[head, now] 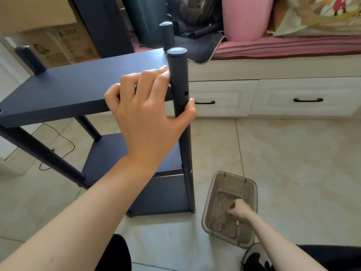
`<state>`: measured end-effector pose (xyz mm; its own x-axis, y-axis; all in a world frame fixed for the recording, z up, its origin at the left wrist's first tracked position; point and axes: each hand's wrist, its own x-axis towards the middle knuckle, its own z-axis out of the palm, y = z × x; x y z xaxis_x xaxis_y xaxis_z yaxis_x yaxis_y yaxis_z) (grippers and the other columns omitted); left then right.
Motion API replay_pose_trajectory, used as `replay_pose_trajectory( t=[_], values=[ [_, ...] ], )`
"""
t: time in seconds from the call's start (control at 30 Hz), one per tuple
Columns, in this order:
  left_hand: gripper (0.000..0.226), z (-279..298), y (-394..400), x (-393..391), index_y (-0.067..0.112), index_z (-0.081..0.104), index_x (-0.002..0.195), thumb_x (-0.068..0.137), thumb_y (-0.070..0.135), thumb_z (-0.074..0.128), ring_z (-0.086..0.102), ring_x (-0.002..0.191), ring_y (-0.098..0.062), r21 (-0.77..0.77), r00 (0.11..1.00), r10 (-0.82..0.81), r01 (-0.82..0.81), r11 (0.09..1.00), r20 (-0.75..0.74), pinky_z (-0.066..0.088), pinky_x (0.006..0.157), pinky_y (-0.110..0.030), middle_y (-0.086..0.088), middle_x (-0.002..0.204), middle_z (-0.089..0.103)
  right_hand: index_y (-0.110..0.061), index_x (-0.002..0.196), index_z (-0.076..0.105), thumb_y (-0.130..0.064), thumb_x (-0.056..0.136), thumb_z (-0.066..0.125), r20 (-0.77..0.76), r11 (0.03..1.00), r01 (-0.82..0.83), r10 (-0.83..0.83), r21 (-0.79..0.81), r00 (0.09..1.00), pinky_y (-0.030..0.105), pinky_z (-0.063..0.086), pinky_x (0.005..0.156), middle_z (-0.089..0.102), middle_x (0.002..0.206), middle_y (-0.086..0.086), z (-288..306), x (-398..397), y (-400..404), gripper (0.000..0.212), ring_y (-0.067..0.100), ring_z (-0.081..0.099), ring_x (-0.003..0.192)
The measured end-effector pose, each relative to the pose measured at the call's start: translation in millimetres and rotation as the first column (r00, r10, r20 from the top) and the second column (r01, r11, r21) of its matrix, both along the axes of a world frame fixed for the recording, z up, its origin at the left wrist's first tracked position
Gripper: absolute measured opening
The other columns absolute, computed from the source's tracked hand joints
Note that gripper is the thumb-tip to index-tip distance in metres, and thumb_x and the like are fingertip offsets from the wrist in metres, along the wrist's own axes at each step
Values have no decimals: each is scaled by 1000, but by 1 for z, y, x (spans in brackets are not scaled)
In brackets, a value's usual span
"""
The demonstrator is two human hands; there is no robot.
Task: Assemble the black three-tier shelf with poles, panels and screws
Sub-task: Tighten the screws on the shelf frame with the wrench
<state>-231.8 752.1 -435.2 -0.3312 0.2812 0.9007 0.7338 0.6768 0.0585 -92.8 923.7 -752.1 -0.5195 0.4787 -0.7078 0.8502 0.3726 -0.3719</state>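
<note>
The black three-tier shelf stands on the tiled floor, its top panel (74,89) level with my chest. My left hand (146,110) grips the near right pole (180,79), thumb round its right side and fingers lying on the top panel's corner. A screw hole (186,93) shows in the pole just above my thumb. Lower panels (109,153) sit beneath. My right hand (239,210) reaches down into a clear plastic box (252,190) on the floor, fingers curled and pinching a small metal piece; what it is I cannot tell.
White drawers (273,96) with black handles run along the back, with a pink bucket (246,16) and bedding above. Cardboard boxes (58,42) stand behind the shelf at the left. A thin black cable (64,141) lies on the floor. My knees are at the bottom edge.
</note>
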Motion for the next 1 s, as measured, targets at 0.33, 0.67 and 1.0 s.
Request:
replay_pose_trajectory(
  t=[0.33, 0.67, 1.0],
  values=[
    [32, -2, 7, 0, 17, 72, 92, 81, 47, 66, 61, 96, -24, 22, 999, 31, -31, 999, -37, 33, 89, -38, 7, 99, 70, -6, 101, 61, -10, 97, 47, 72, 988, -22, 11, 151, 997, 34, 47, 95, 57, 130, 18, -35, -22, 12, 15, 33, 55, 122],
    [33, -4, 7, 1, 14, 69, 88, 83, 45, 64, 59, 93, -28, -2, 997, 65, -65, 998, -44, 35, 87, -43, 4, 97, 68, -9, 103, 57, -1, 97, 36, 52, 969, 19, -33, 247, 998, 36, 44, 95, 55, 127, 17, -62, -26, 15, 23, 34, 50, 120],
    [31, -3, 10, 3, 15, 69, 87, 82, 45, 66, 59, 93, -27, -5, 997, 63, -63, 998, -40, 35, 87, -41, 4, 95, 68, -4, 91, 56, -1, 98, 34, -176, 968, 164, -131, 189, 976, 30, 41, 75, 61, 108, 17, -70, -23, 17, 23, 30, 54, 91]
  ],
)
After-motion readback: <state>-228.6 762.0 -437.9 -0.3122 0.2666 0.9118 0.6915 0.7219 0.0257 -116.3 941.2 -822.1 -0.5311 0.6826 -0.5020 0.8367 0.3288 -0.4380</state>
